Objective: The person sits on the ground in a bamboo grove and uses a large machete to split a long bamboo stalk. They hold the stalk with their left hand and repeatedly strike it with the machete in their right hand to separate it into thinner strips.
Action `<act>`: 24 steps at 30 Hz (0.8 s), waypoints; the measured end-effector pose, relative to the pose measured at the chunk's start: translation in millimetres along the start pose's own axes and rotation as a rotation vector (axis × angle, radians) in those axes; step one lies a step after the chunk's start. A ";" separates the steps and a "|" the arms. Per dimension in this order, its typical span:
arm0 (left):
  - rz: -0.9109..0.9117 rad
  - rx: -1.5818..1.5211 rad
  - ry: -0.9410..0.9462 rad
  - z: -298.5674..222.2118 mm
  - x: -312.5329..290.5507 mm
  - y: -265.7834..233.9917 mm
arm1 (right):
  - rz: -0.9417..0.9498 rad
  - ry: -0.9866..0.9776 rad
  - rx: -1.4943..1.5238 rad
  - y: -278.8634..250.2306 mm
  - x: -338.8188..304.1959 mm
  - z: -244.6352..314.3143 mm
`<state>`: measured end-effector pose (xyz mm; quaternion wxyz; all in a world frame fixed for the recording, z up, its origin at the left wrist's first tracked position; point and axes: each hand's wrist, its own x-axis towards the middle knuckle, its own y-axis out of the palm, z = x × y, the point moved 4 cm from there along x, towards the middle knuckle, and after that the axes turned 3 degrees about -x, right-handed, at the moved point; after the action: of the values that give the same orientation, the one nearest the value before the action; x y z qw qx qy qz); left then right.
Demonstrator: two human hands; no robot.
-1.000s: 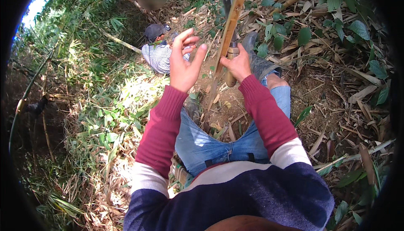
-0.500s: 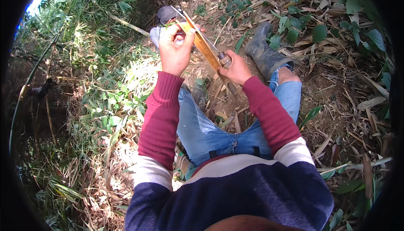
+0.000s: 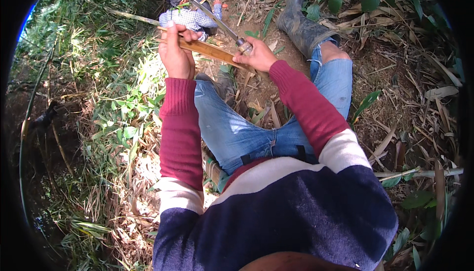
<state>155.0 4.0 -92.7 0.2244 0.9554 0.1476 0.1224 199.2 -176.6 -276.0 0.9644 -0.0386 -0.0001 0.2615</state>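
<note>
My left hand (image 3: 177, 59) is closed round the far-left part of a split bamboo strip (image 3: 210, 50), its thumb pointing up along the piece. The strip is yellow-brown and slants down to the right. My right hand (image 3: 260, 56) is closed on the wooden handle of a knife (image 3: 219, 22). The knife's long narrow blade points up and to the left, above the strip and apart from it. The strip's right end meets the fingers of my right hand, which hide how they touch it.
Beyond my hands a person in a cap and checked shirt (image 3: 197, 18) sits low on the ground. My muddy rubber boot (image 3: 303, 26) stands to the right. Dry leaves (image 3: 390, 78) cover the ground there, and green plants (image 3: 131, 105) grow at left. A long thin stem (image 3: 34, 93) arches at far left.
Both hands have moved left, and the bamboo strip has turned from steep to flatter. The knife blade has come away from the strip. More of the person beyond shows.
</note>
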 end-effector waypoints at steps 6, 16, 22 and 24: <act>-0.386 0.019 0.133 3.4 -8.9 -34.7 | -0.298 0.081 -0.095 -26.3 -30.0 8.9; -0.472 0.026 0.187 33.5 -6.1 -46.3 | -0.457 0.314 0.201 -37.4 -77.7 -20.4; -0.627 0.003 0.236 -22.0 -5.4 -60.0 | -0.410 0.546 0.387 -29.8 -85.6 -38.1; -0.627 0.084 0.256 -58.5 2.0 -59.8 | -0.433 0.589 0.435 -29.3 -84.7 -37.3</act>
<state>125.7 78.8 -69.3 0.1911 0.8488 0.4661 0.1604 141.6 -247.3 -309.4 0.9417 0.0937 0.3224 0.0245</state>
